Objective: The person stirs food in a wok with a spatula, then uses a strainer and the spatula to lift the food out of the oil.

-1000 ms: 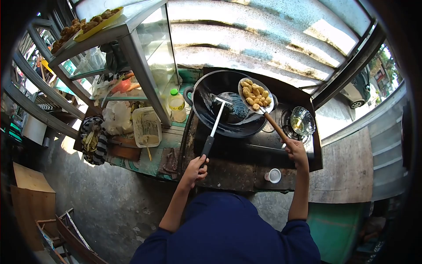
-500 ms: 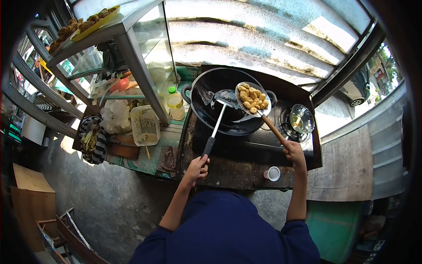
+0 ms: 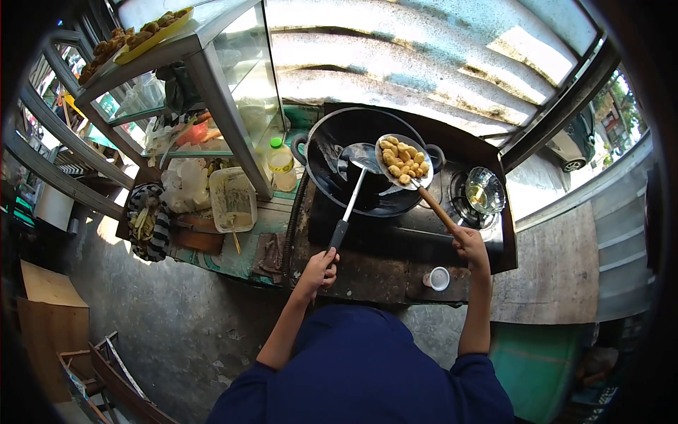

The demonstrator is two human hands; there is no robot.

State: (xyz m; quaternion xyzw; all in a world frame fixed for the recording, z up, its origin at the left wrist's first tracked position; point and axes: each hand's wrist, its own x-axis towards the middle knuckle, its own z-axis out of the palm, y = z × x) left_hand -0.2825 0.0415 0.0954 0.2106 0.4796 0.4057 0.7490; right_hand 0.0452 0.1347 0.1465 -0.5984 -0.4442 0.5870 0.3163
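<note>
My left hand (image 3: 317,273) is closed round the black handle of a metal spatula (image 3: 351,194), whose broad head reaches down into a dark wok (image 3: 326,185). With my right hand (image 3: 471,249) I grip the wooden handle of a skimmer (image 3: 436,207). Its round head is heaped with golden fried pieces (image 3: 404,161) and overlaps the right side of the wok in this view. The spatula's head lies just left of the skimmer. Dark oil shows in the bottom of the wok, partly hidden behind both tools.
Right of the wok, a glass bowl (image 3: 484,191) sits on the other burner. A white cup (image 3: 438,278) stands at the counter's front edge. To the left are a bottle with a green cap (image 3: 282,166), a plastic tub of batter (image 3: 234,201) and a glass display case (image 3: 236,78).
The spatula's head has shifted slightly, and the skimmer with its fried pieces has moved a little to the left. Both hands keep their grips.
</note>
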